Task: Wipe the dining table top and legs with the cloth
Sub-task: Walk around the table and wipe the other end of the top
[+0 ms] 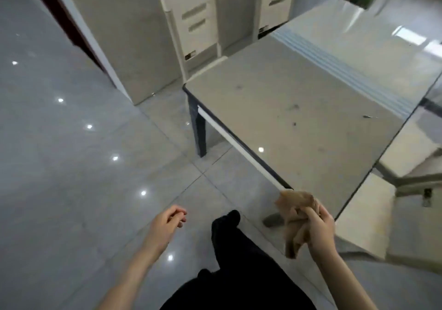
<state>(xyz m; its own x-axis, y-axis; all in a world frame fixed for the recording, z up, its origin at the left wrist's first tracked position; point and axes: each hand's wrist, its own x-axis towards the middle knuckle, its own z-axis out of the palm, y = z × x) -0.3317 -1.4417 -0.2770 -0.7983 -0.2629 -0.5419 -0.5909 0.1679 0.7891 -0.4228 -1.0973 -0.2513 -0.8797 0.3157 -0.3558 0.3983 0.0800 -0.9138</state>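
Your right hand (319, 232) grips the bunched tan cloth (295, 218) just off the glass dining table's (299, 108) near corner. Your left hand (167, 223) hangs loosely curled, empty, well left of it. Beyond the grip: dark table leg (199, 130), two cream chairs (191, 27).

it's looking bright and even, light coming down from overhead. little spots are glinting in a diagonal row off the glossy floor (71, 166), and white glare is washing out the far right of the table top (299, 123). the top right corner is smearing with blur, the wide lens is bending edges, and the cloth (296, 218) in my right hand (320, 228) is looking soft.
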